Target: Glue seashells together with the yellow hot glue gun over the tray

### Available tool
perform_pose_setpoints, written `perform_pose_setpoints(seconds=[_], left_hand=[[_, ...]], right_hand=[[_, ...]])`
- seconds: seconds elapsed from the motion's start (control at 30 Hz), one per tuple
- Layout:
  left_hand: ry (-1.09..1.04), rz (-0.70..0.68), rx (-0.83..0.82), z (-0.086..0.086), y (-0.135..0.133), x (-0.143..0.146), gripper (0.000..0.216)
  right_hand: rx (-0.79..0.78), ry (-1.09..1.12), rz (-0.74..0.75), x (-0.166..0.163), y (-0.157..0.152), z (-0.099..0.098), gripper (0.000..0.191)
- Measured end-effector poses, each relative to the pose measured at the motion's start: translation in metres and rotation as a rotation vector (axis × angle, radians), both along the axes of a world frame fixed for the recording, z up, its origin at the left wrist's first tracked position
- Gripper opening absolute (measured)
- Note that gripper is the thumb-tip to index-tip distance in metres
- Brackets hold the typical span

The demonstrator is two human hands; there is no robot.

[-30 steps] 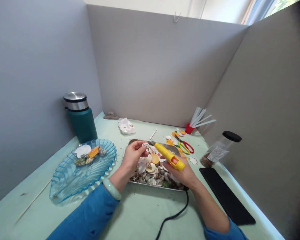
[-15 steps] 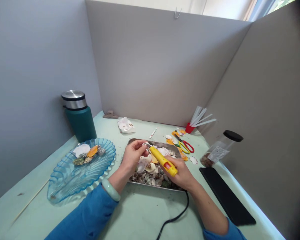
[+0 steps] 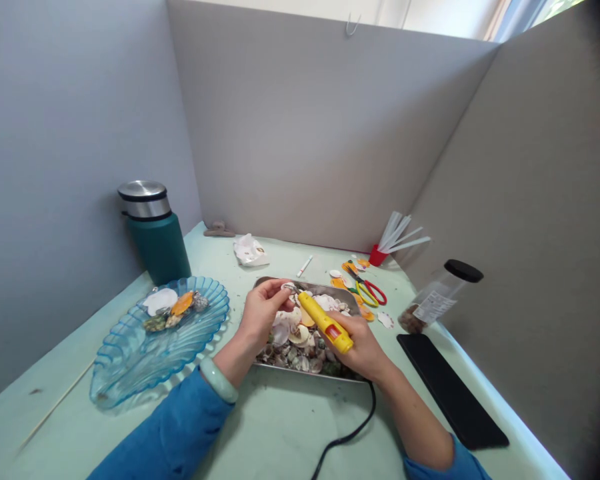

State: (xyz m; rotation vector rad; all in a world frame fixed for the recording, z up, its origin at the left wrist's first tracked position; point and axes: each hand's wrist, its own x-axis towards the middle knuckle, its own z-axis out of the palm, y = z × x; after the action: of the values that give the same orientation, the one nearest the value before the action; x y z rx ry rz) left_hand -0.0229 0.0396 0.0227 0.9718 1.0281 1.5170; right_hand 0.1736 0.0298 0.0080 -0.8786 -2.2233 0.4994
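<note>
Over the metal tray [image 3: 263, 284] mid-worktop, the right hand [image 3: 361, 347] grips a yellow glue gun [image 3: 325, 323], long axis slanting, nozzle toward a small shell [image 3: 289, 287] pinched in the left hand [image 3: 261, 312].

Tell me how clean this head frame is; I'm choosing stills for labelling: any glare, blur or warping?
Head view: evenly lit, soft shadows. Wide-angle warping bends the partition walls; dark vignette at right edge. Window at top right overexposed. Hands, glue gun sharp.
</note>
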Motion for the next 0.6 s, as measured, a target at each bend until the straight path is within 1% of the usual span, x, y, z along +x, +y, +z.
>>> perform_pose_setpoints(seconds=[0.3,0.6], left_hand=[[0.0,-0.064,0.005,-0.0021,0.0007,0.0006,0.036],[0.027,-0.089,0.002,0.0035,-0.0024,0.0032,0.035]], right_hand=[[0.008,0.019,0.022,-0.001,-0.0003,0.0017,0.015],[-0.023,0.023,0.024,-0.0013,-0.0012,0.0028,0.015]])
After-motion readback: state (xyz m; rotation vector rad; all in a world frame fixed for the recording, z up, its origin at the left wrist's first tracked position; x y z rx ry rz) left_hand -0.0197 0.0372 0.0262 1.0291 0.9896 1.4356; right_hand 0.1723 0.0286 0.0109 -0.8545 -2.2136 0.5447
